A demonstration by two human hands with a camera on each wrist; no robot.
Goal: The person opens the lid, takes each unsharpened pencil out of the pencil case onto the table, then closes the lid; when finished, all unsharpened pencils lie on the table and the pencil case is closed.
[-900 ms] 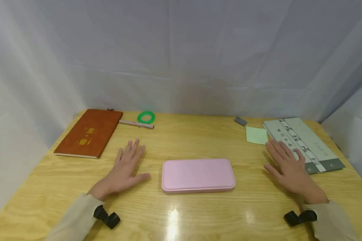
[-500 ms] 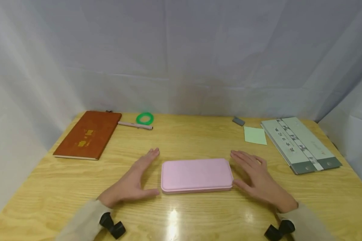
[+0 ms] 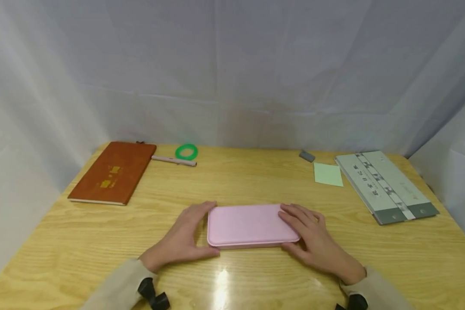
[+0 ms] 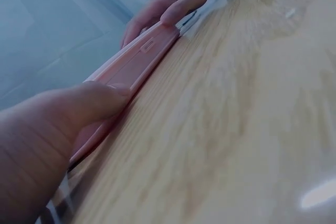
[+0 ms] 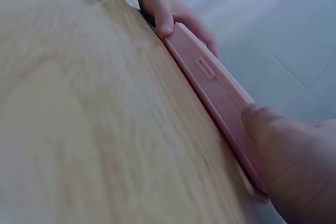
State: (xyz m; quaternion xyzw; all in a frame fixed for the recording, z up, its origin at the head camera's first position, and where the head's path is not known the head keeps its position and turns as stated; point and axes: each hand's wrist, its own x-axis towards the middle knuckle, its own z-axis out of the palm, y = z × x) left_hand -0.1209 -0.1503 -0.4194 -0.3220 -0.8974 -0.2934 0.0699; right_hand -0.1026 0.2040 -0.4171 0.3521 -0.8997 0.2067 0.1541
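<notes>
A flat pink pencil case (image 3: 252, 226) lies on the wooden table, its lid closed. At its left end my left hand (image 3: 182, 239) grips it, thumb along the near side and fingers at the far corner. My right hand (image 3: 314, 243) holds the right end, with its thumb on the near side and its fingers over the lid's right edge. In the left wrist view the near side of the pencil case (image 4: 142, 56) shows a small raised rectangle, and the left thumb presses beside it. The right wrist view shows both thumbs against that side of the pencil case (image 5: 210, 87).
On the far left lies a brown notebook (image 3: 116, 172), with a pen (image 3: 174, 161) and a green tape ring (image 3: 186, 152) beside it. To the right are a small grey block (image 3: 307, 156), a pale green paper square (image 3: 328, 174) and a grey-green book (image 3: 387, 185). A white curtain (image 3: 248, 73) hangs behind.
Both hands have moved inward from either side, the right one away from the grey-green book, and now grip the ends of the pencil case. The pencil case has stayed in place.
</notes>
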